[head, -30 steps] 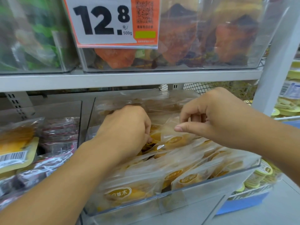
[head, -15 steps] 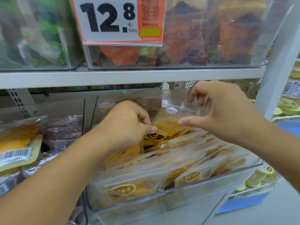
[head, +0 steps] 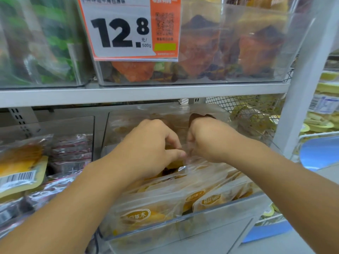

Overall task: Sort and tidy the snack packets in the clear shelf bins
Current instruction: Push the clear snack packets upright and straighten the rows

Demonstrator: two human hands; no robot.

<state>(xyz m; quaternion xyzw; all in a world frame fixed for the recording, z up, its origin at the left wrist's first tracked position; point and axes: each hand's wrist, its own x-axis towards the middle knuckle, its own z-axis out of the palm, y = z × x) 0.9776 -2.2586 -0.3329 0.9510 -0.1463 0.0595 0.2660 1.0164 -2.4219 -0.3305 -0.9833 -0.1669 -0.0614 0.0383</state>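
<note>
Packets (head: 139,215) at the front of our clear bin (head: 183,221) already lie in overlapping rows, so we judge that part tidied. Further in, our left hand (head: 146,153) and right hand (head: 207,142) meet, fingers curled on a clear packet (head: 185,167) mid-bin. Behind them the back packets (head: 128,123) look loose, likely left to straighten.

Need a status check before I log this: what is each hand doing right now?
Left hand: fingers curled, pinching a snack packet in the clear bin.
Right hand: curled on the same packet's clear edge.
</note>
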